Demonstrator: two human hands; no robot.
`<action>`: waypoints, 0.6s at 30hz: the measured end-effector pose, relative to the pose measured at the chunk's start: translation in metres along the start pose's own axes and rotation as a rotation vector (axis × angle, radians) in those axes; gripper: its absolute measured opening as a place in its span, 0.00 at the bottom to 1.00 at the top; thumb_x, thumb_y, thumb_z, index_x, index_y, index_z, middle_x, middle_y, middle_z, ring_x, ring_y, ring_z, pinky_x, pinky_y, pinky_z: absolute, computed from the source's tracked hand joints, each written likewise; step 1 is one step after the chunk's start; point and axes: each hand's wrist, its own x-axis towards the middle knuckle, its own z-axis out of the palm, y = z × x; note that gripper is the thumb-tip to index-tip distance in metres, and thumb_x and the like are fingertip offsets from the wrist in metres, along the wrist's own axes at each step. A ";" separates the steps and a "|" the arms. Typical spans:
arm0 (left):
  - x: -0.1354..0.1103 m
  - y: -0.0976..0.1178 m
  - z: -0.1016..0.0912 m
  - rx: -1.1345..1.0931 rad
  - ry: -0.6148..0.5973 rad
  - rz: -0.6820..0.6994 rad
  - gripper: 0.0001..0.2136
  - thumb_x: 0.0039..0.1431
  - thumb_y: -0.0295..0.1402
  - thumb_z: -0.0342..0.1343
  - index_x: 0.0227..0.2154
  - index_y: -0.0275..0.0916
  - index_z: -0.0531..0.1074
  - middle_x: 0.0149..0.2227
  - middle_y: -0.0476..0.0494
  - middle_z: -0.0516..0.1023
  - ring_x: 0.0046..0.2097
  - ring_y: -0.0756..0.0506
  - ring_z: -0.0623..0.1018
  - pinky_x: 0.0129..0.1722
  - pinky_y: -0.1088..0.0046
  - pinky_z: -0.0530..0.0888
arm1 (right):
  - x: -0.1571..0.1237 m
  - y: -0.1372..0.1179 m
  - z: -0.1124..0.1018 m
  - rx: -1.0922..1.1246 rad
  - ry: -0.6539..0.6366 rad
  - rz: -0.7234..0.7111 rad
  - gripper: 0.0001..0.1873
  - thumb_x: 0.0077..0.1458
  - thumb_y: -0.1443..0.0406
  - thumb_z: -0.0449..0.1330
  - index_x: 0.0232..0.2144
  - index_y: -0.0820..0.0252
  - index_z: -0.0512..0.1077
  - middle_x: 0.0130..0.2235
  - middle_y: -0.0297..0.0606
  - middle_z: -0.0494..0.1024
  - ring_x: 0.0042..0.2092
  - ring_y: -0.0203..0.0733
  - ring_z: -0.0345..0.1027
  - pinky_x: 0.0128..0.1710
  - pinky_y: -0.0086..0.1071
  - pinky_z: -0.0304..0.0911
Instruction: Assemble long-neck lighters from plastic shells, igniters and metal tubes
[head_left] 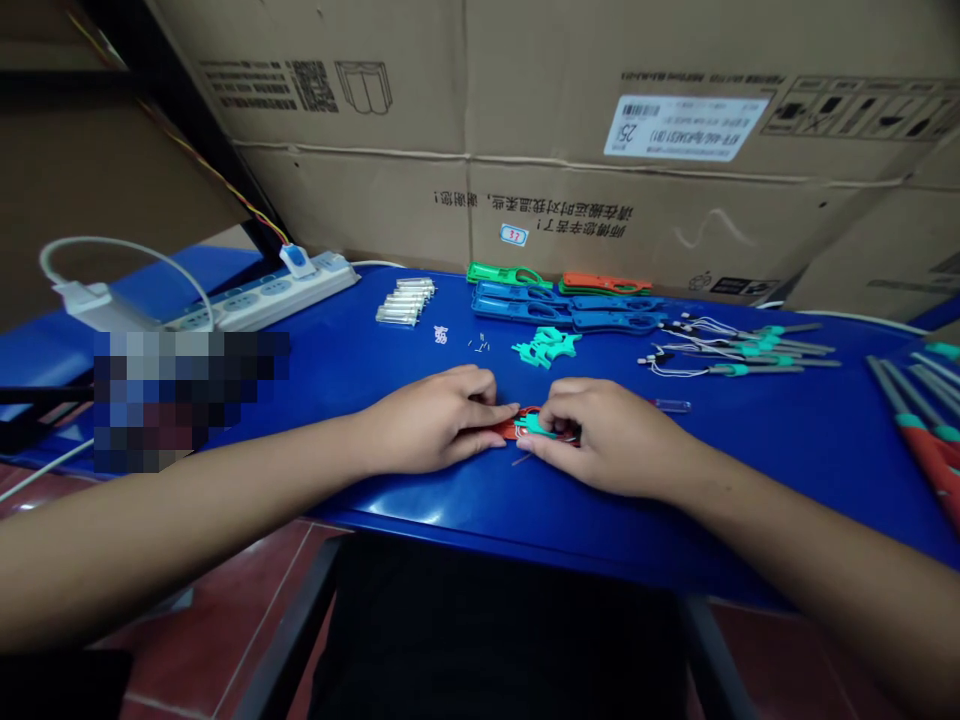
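Observation:
An orange plastic handle shell (510, 430) lies on the blue table, mostly covered by my fingers. My left hand (450, 418) pinches its left end between thumb and fingers. Over the shell, my right hand (600, 430) is closed on a teal plastic trigger piece (537, 426), its thumb and fingertips touching the shell's inner side. Thin white wires show beside the teal piece. A clear-handled screwdriver (673, 406) sticks out from behind my right hand.
Behind my hands are teal triggers (547, 347), tiny metal pins (480, 345), small springs (440, 335), silver cylinders (406, 302) and blue handle shells (514, 302). Wired metal tubes (757, 350) lie right, near orange-handled pieces (926, 450). A power strip (270, 293) stands left; cardboard (540, 130) backs the table.

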 end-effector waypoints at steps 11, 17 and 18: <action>0.003 -0.004 -0.002 -0.177 0.013 -0.044 0.16 0.64 0.38 0.57 0.52 0.37 0.76 0.37 0.41 0.73 0.40 0.46 0.73 0.41 0.70 0.72 | 0.009 -0.001 -0.003 0.069 -0.036 0.271 0.16 0.56 0.56 0.59 0.20 0.57 0.71 0.24 0.31 0.75 0.26 0.35 0.62 0.26 0.33 0.51; 0.003 -0.005 -0.002 -0.209 0.018 -0.042 0.17 0.64 0.37 0.58 0.53 0.38 0.75 0.38 0.42 0.73 0.41 0.46 0.73 0.42 0.70 0.72 | 0.004 0.004 -0.014 0.262 -0.143 0.273 0.11 0.57 0.55 0.60 0.33 0.56 0.75 0.29 0.31 0.77 0.29 0.35 0.67 0.28 0.30 0.57; 0.003 -0.005 -0.002 -0.212 0.018 -0.045 0.17 0.63 0.37 0.58 0.53 0.38 0.75 0.38 0.42 0.73 0.41 0.46 0.73 0.42 0.70 0.72 | 0.004 0.005 -0.015 0.301 -0.153 0.276 0.11 0.56 0.56 0.61 0.36 0.56 0.74 0.30 0.31 0.77 0.29 0.34 0.67 0.28 0.30 0.58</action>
